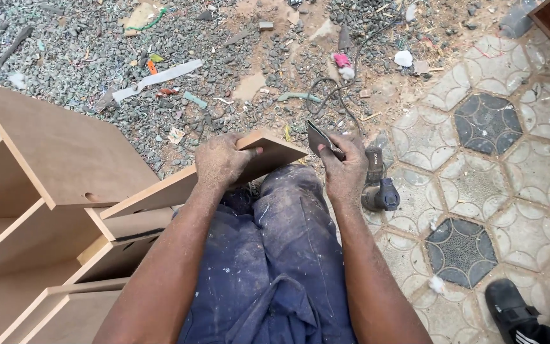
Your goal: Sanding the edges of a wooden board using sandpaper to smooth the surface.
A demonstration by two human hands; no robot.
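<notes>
Both hands are engaged on one workpiece. My left hand (224, 160) lies over the free end of the fibreboard panel (192, 181), fingers curled over its top face and clamping it down on my left knee (288, 191). My right hand (345, 167) pinches a folded piece of dark sandpaper (318, 138) between thumb and fingers, held just off the panel's corner.

Status, as I judge it: the panel's end and corner are the area under treatment. Its face reads smooth and evenly tan; I cannot tell whether the edge is fully dressed. Left of the panel, the cabinet carcass (46, 191) of the same board stands assembled, with open compartments and one round bored hole in its upper panel, so assembly looks largely done and finishing remains.

Materials: the board is matte, flat and sharp-edged. The sandpaper is thin, stiff and creased. Fine pale dust coats both forearms and my blue work trousers. Right of the panel, a dark corded power sander (378, 188) rests on patterned hexagonal paving. Beyond the panel lies loose grey gravel strewn with offcuts and scraps.
</notes>
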